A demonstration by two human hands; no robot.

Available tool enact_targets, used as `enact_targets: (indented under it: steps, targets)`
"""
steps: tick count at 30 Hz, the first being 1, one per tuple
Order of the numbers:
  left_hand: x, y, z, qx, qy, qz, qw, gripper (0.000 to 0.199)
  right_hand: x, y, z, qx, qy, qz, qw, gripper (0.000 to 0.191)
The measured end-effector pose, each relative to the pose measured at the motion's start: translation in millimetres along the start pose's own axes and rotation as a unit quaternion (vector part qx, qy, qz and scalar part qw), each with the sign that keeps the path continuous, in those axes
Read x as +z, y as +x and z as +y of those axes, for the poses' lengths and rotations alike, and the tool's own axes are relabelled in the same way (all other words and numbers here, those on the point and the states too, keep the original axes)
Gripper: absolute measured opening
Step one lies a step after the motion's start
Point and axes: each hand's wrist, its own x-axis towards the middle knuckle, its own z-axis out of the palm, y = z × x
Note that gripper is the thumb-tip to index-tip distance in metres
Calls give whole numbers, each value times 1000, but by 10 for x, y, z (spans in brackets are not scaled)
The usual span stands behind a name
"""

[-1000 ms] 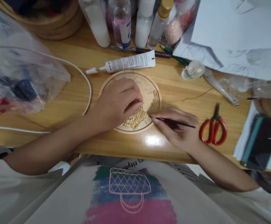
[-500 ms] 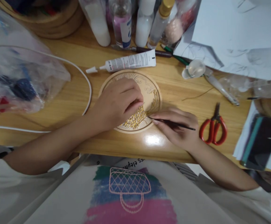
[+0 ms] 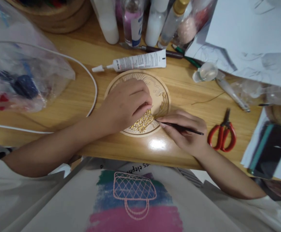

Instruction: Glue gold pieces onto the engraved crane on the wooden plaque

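A round wooden plaque point(image 3: 165, 87) lies on the table, with a printed line drawing and gold wire scrollwork point(image 3: 144, 122) over its lower part and right edge. My left hand point(image 3: 128, 104) rests across the plaque's left side. Its fingers are bent and pressed together above the gold wire; whatever they pinch is hidden. In my right hand point(image 3: 187, 130), at the plaque's lower right edge, are slim black tweezers point(image 3: 182, 126), closed in between thumb and fingers. Their tip meets the gold wire near my left fingertips.
A white glue tube point(image 3: 140, 61) lies behind the plaque, with bottles point(image 3: 132, 25) beyond. Red-handled pliers point(image 3: 221, 137) lie right of my right hand, near a phone point(image 3: 271, 149). A white cable point(image 3: 95, 87) and plastic bag point(image 3: 29, 74) are left; papers point(image 3: 251, 35) are back right.
The whole view has shifted slightly, so the table things appear a little further right and mostly higher. Both hands keep nearly the same pose on the plaque.
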Motion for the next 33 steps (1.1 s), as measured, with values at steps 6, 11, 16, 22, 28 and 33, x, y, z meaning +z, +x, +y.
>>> enact_targets:
  steps: [6,11,16,22,28,33]
  targets:
    - [5,3,-3,7,15,10,1000,14,-6,-1,-14,7,-2,-9,1000,18]
    - [5,6,-5,10,15,10,1000,14,-6,-1,-20,5,-14,-9,1000,18]
    - [6,1,-5,11,7,9,1000,14,-5,-7,-16,-1,-12,-5,1000,17]
    - [12,-3,-8,7,6,7,1000,14,-9,-15,-14,21,-8,3,1000,18]
    - [9,1,-10,12,6,9,1000,13,0,2,-13,20,6,-1,1000,18]
    - [8,-2,4,3,12,0,1000,15,2,2,-8,21,1,-5,1000,17]
